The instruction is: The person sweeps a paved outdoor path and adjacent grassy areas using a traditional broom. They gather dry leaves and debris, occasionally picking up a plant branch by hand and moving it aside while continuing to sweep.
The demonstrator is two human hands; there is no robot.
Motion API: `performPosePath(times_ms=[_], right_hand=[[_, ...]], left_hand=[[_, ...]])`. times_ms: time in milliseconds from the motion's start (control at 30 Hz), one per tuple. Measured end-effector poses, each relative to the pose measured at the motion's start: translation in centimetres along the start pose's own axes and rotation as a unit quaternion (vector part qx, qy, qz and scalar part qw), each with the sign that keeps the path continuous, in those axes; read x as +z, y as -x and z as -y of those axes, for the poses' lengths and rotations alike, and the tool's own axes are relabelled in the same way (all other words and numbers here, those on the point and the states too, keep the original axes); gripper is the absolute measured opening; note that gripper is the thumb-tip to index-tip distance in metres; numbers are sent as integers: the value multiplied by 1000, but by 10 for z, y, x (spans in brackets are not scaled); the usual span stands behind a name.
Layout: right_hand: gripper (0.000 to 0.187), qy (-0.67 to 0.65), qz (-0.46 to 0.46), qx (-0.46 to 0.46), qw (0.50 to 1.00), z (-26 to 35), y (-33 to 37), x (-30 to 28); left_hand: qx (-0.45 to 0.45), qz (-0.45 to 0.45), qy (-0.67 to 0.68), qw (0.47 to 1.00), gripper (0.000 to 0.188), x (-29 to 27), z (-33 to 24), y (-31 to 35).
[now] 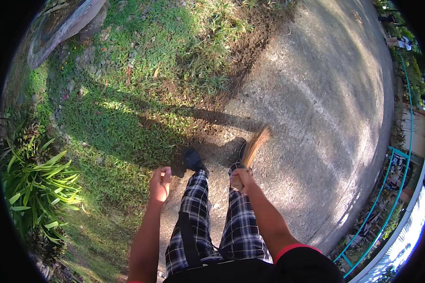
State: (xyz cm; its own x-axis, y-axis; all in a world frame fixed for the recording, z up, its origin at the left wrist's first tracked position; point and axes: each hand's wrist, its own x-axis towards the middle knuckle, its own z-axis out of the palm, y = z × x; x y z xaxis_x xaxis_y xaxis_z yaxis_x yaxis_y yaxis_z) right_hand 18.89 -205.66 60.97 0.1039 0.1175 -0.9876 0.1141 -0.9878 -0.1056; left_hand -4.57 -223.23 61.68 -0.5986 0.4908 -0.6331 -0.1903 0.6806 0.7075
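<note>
My right hand (242, 179) is closed around the handle of a short hand broom (256, 147) with brown bristles. The broom slants up and to the right, its bristle end over the concrete path (311, 137); whether the tips touch the concrete I cannot tell. My left hand (160, 184) is raised beside my left leg, near the grass edge. Its fingers are loosely bent, with a gap at the thumb, and nothing shows in them. Between my arms are my legs in checked trousers (193, 193) and a dark shoe (192, 159) next to the soil.
Grass (141, 104) borders the path on the left, with loose dark soil (250, 52) along the edge. A leafy plant (47, 179) grows at far left, and a curved stone-like rim (66, 30) rises at upper left. Teal railing (381, 203) bounds the right side.
</note>
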Motion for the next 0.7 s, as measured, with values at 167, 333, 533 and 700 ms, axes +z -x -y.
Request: performPosePath(times_ms=[167, 333, 533, 700], right_hand=[[52, 135, 317, 66, 936, -57, 5, 61], [70, 237, 372, -39, 897, 36, -17, -112], [26, 156, -27, -62, 986, 190, -51, -269], [13, 103, -44, -27, 993, 181, -78, -121]], left_hand=[[-6, -44, -3, 999, 18, 23, -12, 6], [12, -81, 24, 996, 19, 62, -29, 2], [10, -65, 36, 997, 21, 131, -34, 10], [-39, -46, 62, 996, 20, 171, -38, 23]])
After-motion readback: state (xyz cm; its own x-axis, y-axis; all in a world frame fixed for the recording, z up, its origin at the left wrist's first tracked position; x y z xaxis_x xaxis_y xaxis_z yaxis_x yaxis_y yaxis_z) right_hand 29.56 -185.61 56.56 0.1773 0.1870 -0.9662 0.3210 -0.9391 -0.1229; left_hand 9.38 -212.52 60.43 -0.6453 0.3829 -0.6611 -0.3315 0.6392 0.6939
